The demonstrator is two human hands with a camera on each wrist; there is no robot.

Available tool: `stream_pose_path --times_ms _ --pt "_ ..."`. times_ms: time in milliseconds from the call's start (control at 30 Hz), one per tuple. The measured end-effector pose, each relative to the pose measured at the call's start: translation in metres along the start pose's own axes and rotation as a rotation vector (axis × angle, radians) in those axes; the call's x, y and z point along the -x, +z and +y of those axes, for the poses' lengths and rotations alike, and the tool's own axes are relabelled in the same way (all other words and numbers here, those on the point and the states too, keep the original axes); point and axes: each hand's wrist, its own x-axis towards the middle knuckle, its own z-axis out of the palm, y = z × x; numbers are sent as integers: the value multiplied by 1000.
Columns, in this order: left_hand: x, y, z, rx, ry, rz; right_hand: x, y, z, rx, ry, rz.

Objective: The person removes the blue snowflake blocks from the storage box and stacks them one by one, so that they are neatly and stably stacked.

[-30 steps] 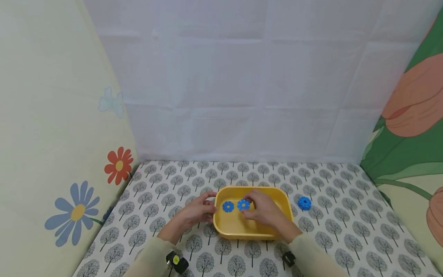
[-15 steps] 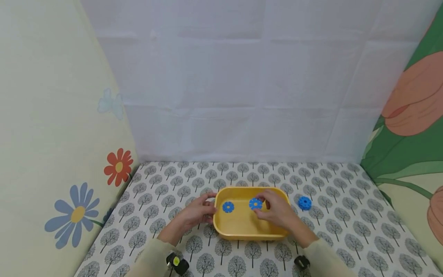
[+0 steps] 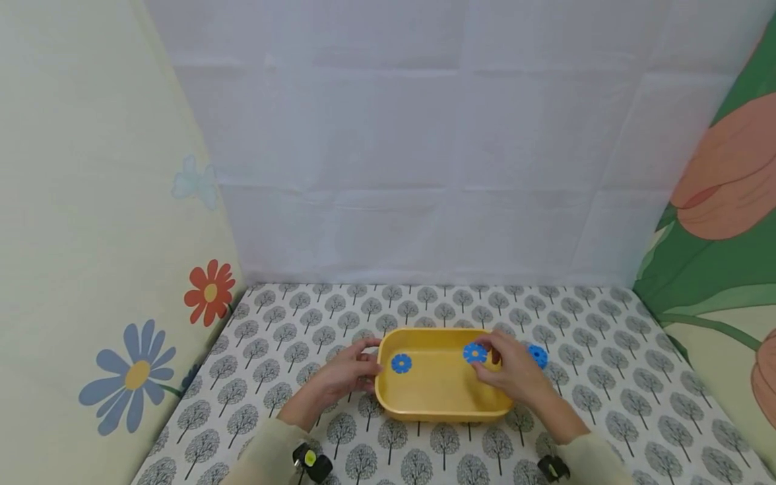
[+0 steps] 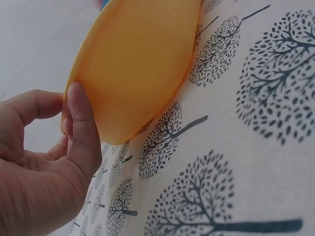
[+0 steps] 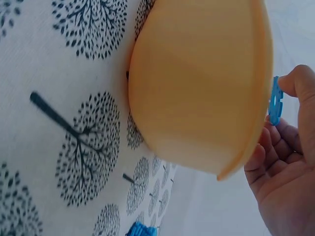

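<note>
A shallow yellow plastic tray [image 3: 439, 412] with rounded corners stands on the table in the head view. At its left end my left hand [image 3: 348, 369] holds the rim, thumb against the outer wall in the left wrist view. My right hand [image 3: 509, 367] pinches a blue snowflake disc [image 3: 475, 353] between thumb and fingertips, above the tray's right end. Another blue snowflake disc [image 3: 401, 363] is at the left inside the tray. Just right of the tray is a stack of blue discs [image 3: 537, 356], partly hidden by my right hand.
A white cloth with black tree prints [image 3: 339, 431] covers the table. Behind it hangs a plain pale curtain [image 3: 388, 168]. Flower-printed panels flank the table, one with a blue flower [image 3: 135, 374] at left, one with pink tulips [image 3: 724, 175] at right.
My right hand has moved right across the tray with the pinched disc, from beside the other disc to the right end. My left hand stays at the rim.
</note>
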Motion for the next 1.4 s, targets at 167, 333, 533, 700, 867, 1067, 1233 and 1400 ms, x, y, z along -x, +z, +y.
stream_pose_path --times_ms 167,333,533,700,867,1067,1233,1400 --pt "0 1 0 -6 -1 10 5 -11 11 -1 -43 54" --pt "0 1 1 -6 -4 14 10 -23 22 14 -2 74" --pt "-1 1 1 -3 2 3 16 -36 31 65 110 81" --pt "-1 1 1 -4 5 0 19 -46 41 94 117 105" --pt "-1 0 1 -2 7 4 21 -53 55 80 121 132" --pt "-2 1 0 35 2 -13 25 -56 72 78 149 133" --pt "-1 1 0 31 -6 -3 28 -54 79 81 223 119" --pt "-1 1 0 32 -6 -1 29 -52 85 75 283 90"
